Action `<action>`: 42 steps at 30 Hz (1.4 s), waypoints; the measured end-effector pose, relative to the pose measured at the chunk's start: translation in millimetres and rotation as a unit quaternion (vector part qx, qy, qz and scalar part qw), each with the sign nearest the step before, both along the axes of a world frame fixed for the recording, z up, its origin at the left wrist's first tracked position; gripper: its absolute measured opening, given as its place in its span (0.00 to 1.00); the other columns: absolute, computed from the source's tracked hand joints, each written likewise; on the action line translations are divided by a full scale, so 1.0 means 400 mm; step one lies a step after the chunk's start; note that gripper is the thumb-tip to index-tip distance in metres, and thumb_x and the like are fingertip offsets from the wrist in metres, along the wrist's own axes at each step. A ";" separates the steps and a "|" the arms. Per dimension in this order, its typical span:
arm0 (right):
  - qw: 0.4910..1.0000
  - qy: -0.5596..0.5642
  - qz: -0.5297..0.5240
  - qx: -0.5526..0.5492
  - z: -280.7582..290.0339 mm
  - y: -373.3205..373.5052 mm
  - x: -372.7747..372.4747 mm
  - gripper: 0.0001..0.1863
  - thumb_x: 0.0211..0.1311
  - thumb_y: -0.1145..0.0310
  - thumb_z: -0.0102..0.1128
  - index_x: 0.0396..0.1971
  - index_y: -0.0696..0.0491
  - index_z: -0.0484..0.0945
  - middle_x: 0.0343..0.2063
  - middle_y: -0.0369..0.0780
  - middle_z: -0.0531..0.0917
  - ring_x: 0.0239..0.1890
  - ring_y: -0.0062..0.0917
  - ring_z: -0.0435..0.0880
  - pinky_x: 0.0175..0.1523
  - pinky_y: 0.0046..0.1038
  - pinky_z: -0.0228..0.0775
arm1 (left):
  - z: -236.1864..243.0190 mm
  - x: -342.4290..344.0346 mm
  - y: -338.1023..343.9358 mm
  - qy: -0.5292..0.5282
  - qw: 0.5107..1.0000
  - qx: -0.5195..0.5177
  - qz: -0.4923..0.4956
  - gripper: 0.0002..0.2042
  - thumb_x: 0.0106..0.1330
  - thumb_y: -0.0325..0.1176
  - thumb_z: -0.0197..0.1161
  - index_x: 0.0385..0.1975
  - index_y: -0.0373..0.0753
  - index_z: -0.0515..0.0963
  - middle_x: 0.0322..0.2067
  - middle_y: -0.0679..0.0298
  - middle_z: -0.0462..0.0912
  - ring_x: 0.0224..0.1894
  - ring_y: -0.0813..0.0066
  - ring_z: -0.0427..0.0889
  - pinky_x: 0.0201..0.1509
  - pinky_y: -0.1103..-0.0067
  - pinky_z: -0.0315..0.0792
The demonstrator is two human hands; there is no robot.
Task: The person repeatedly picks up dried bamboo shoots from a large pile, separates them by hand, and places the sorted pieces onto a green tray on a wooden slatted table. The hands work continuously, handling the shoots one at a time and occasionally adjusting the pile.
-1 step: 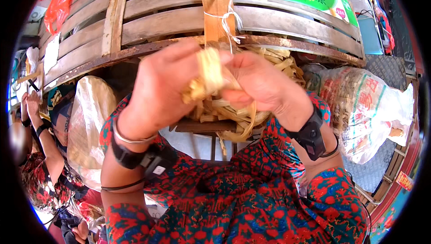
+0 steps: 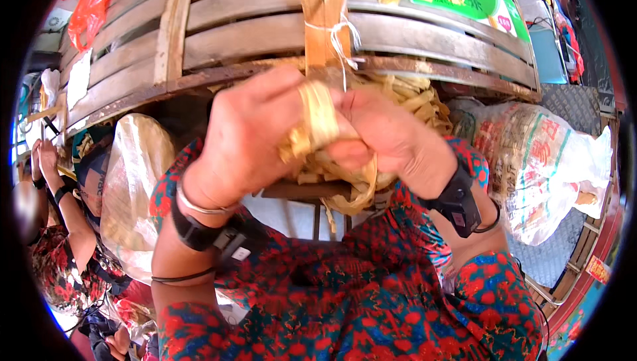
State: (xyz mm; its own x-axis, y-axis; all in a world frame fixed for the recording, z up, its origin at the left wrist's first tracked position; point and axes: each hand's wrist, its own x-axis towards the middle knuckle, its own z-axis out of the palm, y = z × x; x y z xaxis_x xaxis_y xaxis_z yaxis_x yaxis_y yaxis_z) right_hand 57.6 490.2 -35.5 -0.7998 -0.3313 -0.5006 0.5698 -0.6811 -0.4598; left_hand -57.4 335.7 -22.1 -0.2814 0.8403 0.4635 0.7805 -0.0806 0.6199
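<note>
Between both hands is a bundle of pale yellow dried strips [image 2: 317,114], with a flat strip wrapped around it. My left hand [image 2: 245,139] grips the bundle from the left with curled fingers. My right hand [image 2: 398,142] pinches it from the right, thumb and fingers on the wrapping, and a loose end hangs below. Behind and below the hands lies a heap of similar strips [image 2: 421,99]. Just beyond them stands a wooden block [image 2: 322,2] with white string [image 2: 342,39] tied round it. Motion blur hides some finger detail.
A slatted wooden bench [image 2: 239,32] spans the top, holding a green board [image 2: 501,9] with strips and a red plastic bag [image 2: 93,12]. Plastic sacks stand left [image 2: 133,188] and right [image 2: 527,168]. At the far left another person's arms [image 2: 63,208] are raised.
Both hands and the bundle have shifted slightly downward, toward my lap. The bundle stays held between them.
</note>
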 end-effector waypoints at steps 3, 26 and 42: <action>0.993 0.082 -0.051 -0.073 -0.018 -0.040 -0.005 0.13 0.66 0.62 0.60 0.44 0.53 0.77 0.18 0.28 0.70 0.15 0.10 0.62 0.18 0.14 0.48 | -0.019 0.007 0.006 0.052 0.992 0.109 0.038 0.13 0.45 0.33 0.73 0.31 0.42 0.81 0.30 0.62 0.78 0.28 0.61 0.81 0.30 0.75 0.76; 0.984 0.084 -0.039 0.149 0.028 0.041 0.032 0.22 0.69 0.50 0.54 0.26 0.54 0.77 0.16 0.27 0.67 0.17 0.09 0.58 0.22 0.15 0.46 | 0.031 -0.029 -0.035 -0.502 0.855 0.056 0.121 0.05 0.63 0.26 0.63 0.34 0.31 0.81 0.40 0.60 0.83 0.25 0.86 0.74 0.28 0.87 0.69; 0.772 0.124 -0.210 0.586 -0.052 0.086 -0.043 0.09 0.60 0.67 0.67 0.29 0.56 0.78 0.22 0.32 0.80 0.25 0.13 0.74 0.31 0.20 0.67 | -0.103 -0.038 0.073 -0.594 0.780 -0.018 0.195 0.07 0.61 0.30 0.66 0.35 0.35 0.80 0.27 0.67 0.81 0.29 0.82 0.78 0.33 0.84 0.71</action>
State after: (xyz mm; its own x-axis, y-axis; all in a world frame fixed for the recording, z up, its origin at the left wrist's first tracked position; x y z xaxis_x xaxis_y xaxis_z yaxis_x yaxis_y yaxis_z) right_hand 40.6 524.7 -56.3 -0.8332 0.5481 -0.0731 0.2066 0.1859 -0.9606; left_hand -72.6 365.0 -63.3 -0.7324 0.5895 -0.3408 -0.3856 0.0534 0.9211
